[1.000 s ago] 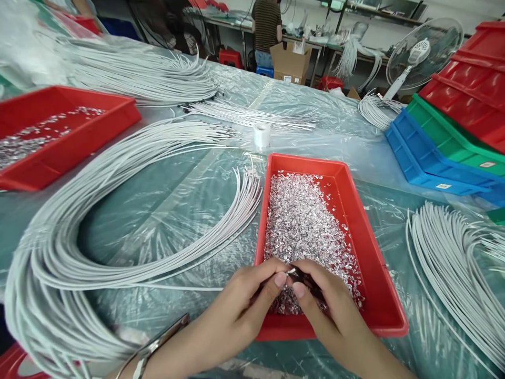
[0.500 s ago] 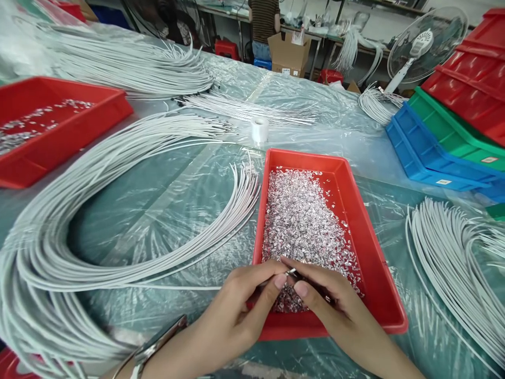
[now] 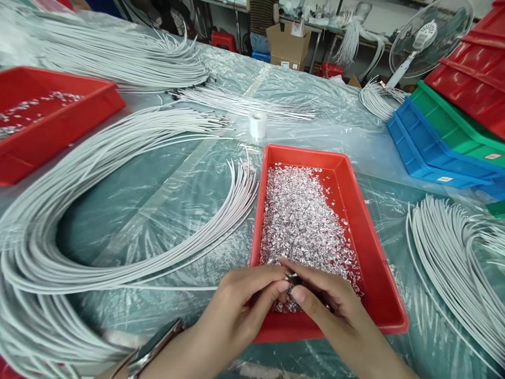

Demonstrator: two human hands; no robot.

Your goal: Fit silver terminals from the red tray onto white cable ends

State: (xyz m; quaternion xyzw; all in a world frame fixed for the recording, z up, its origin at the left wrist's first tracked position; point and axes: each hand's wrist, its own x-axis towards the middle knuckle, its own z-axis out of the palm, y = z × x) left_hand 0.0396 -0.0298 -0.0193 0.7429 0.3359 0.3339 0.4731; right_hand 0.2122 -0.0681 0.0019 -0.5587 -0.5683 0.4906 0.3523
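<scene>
- Pinching between thumb and forefinger, the left grip (image 3: 242, 302) is holding what seems to be the end of a white cable (image 3: 185, 288), which is running in from the left behind the hand.
- Right grip (image 3: 333, 300) is curling around a dark object (image 3: 295, 279), mostly hidden by the fingers; its fingertips are meeting the left ones.
- Both hands are hovering over the near end of a red tray (image 3: 365, 226), their wrists crossing its near edge.
- Silvery scraps (image 3: 303, 216) are covering much of the tray floor, leaving a bare red strip along the right wall.
- Looped white cables (image 3: 31, 231) are sweeping round at left, their near tips lying just beside the tray's left rim and leaving little room there.
- Inside that loop, the plastic-covered bench (image 3: 130, 210) is offering open room.
- To the right, a clear lane is separating the tray from another cable bundle (image 3: 445, 263).
- Beyond the far rim, a white roll (image 3: 258, 125) is standing near the left corner.
</scene>
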